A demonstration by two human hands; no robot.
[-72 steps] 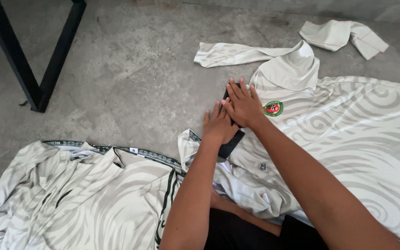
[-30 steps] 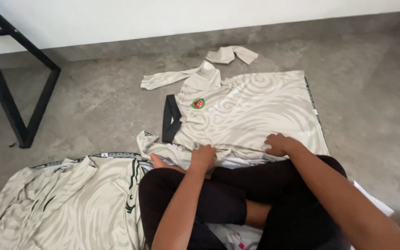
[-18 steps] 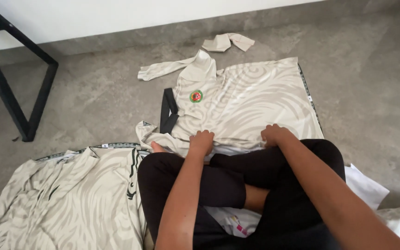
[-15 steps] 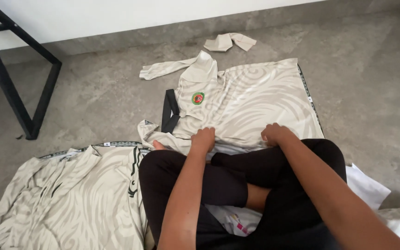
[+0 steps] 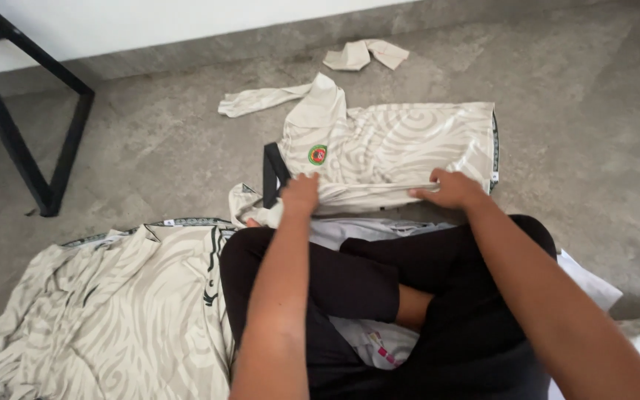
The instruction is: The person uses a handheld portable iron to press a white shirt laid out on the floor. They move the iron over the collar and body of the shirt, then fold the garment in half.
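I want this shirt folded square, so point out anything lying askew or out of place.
On the cream swirl-patterned shirt, one long sleeve trails out sideways on the concrete floor instead of lying on the body. The left hand and right hand press the folded near edge. A small crumpled cloth lies apart near the wall.

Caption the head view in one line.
Seated cross-legged, left hand and right hand fold a cream swirl-patterned jersey on the concrete floor.

Bare floor point(image 5: 150, 155) open at 10 o'clock; frame point(image 5: 46, 159) blocks 9, pile point(image 5: 112, 311) 7, scrap point(image 5: 366, 54) 12.
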